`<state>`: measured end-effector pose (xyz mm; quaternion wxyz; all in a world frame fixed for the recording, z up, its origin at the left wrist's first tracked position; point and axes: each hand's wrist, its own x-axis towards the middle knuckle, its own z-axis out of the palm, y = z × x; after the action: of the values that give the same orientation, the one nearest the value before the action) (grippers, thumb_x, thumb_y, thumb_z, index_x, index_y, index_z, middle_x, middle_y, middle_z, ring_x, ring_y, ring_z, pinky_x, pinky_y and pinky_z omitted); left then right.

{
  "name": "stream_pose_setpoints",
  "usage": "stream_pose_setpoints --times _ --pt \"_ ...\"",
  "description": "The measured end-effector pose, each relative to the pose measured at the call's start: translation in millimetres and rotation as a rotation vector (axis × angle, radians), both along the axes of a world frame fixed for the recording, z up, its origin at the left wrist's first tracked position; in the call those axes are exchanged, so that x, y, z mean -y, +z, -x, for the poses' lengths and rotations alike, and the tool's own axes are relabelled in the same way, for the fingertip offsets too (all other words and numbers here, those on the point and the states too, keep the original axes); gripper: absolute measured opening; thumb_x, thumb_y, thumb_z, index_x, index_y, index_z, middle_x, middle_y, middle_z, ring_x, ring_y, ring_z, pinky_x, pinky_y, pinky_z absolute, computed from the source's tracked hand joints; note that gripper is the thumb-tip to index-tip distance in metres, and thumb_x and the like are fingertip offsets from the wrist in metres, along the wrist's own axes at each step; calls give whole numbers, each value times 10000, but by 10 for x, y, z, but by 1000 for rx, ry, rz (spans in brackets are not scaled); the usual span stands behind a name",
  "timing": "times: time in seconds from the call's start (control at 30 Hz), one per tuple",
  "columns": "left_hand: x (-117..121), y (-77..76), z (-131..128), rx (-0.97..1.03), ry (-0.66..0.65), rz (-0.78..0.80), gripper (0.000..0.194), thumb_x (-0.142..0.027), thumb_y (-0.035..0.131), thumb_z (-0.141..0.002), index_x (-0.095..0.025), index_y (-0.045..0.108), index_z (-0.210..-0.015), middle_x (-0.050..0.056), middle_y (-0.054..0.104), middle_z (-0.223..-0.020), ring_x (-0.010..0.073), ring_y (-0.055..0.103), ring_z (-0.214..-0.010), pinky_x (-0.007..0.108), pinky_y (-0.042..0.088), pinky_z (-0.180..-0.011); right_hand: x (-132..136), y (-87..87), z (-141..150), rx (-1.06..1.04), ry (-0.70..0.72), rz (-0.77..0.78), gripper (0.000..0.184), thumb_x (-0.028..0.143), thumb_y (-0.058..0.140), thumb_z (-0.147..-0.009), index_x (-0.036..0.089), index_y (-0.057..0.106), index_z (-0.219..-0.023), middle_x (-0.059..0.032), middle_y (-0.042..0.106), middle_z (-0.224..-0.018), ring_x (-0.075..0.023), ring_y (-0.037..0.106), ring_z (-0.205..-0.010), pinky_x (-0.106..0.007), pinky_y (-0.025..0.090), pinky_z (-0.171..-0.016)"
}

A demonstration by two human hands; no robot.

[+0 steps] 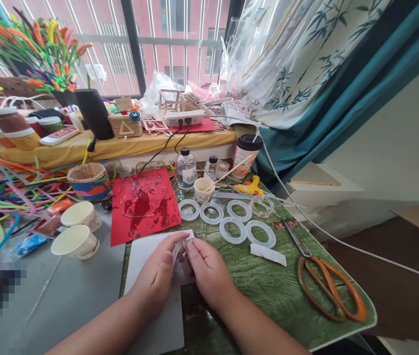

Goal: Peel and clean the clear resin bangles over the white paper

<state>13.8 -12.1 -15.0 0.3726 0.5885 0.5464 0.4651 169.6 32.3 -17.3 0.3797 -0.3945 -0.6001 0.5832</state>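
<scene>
My left hand [160, 270] and my right hand [208, 266] meet over the white sheet [168, 315] at the table's front. Between them they grip a small clear, crinkled plastic piece [177, 257]; its exact kind is mostly hidden by my fingers. The right thumb and fingers pinch its upper edge, while the left fingers curl around its other side. Just right of my hands lie several translucent ring molds [232, 230] and a torn white strip [268, 254]. Beyond the hands is a red sheet [121, 227] spotted with wet, shiny patches.
Orange-handled scissors [330, 288] lie at right. Behind the rings stand a paper cup [204, 191] with a stick, a clear bottle [186, 170], a lidded drink cup [244, 160] and a yellow glue gun [250, 186]. Two paper cups [74, 241] and pipe cleaners [13, 190] are left.
</scene>
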Motion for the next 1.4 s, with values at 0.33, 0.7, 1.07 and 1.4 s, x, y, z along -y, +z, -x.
stream_pose_setpoints --times 0.33,0.7,1.07,1.4 --pt "-35 92 -41 -123 -64 3 494 -462 329 -1127 -261 632 -1463 110 666 -1435 287 604 -1343 460 447 -1177 32 86 -75 243 60 -560 285 246 429 -1028 233 449 -744 17 522 -659 -155 455 -597 -290 299 -584" --pt "-22 134 -36 -78 -14 67 460 -469 360 -1109 -231 667 -1356 123 698 -1353 296 637 -1277 468 456 -1146 67 83 -97 281 180 -764 241 194 431 -1004 244 390 -772 16 532 -669 -154 452 -585 -299 284 -585" --pt "1 142 -39 -117 -8 50 431 -453 370 -1106 -230 640 -1357 125 673 -1385 296 618 -1298 457 458 -1138 59 89 -107 286 179 -715 245 202 414 -1015 243 404 -774 19 533 -662 -151 462 -579 -290 297 -574" --pt "-12 141 -52 -86 -15 103 425 -466 384 -1098 -238 620 -1369 121 645 -1425 298 573 -1356 464 418 -1176 26 72 -131 357 65 -728 275 196 406 -1040 240 422 -769 12 551 -660 -154 495 -582 -297 302 -580"
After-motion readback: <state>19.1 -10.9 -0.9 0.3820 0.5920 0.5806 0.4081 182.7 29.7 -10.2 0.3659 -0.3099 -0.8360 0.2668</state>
